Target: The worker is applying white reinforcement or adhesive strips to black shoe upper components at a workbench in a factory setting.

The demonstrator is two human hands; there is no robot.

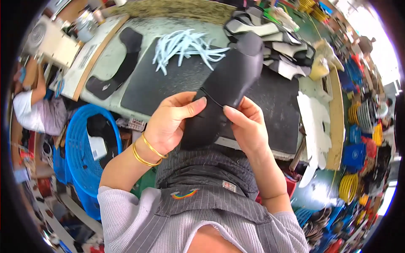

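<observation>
Both hands hold a black shoe upper [234, 69] over the near side of the work table, tilted with its rounded end pointing away and to the right. My left hand [172, 117] grips its left edge, the thumb pressed on top near a thin dark cord or seam across the middle. On the opposite edge, my right hand [249, 125] pinches with its thumb at the other end of that line. The fingers underneath are partly hidden. Just beyond my hands, a heap of pale blue strips [185, 47] lies on a black mat [154, 90].
A curved black piece [128, 52] lies left on the table. Black and grey shoe uppers [287, 48] are piled at the back right, with white sheet pieces [314, 130] along the right edge. A blue basket [75, 147] stands left. Another person [38, 103] sits at far left.
</observation>
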